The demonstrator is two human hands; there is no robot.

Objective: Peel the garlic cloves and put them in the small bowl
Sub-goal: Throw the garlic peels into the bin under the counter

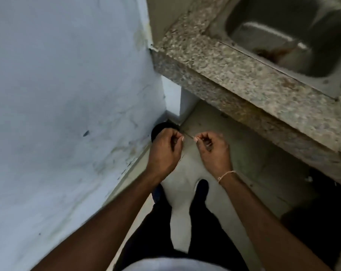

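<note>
Peel strip [188, 135] stretched between both hands
Papery and fragile, it is pinched by left hand [165, 151] and right hand [212, 151]; best gripped near its ends.

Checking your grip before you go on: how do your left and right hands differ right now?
The left hand is over a dark round object by the wall; the right hand is over bare floor. The right wrist wears a thin bracelet; the left wrist is bare. Both have curled fingers, apparently pinching a thin strip between them.
</note>
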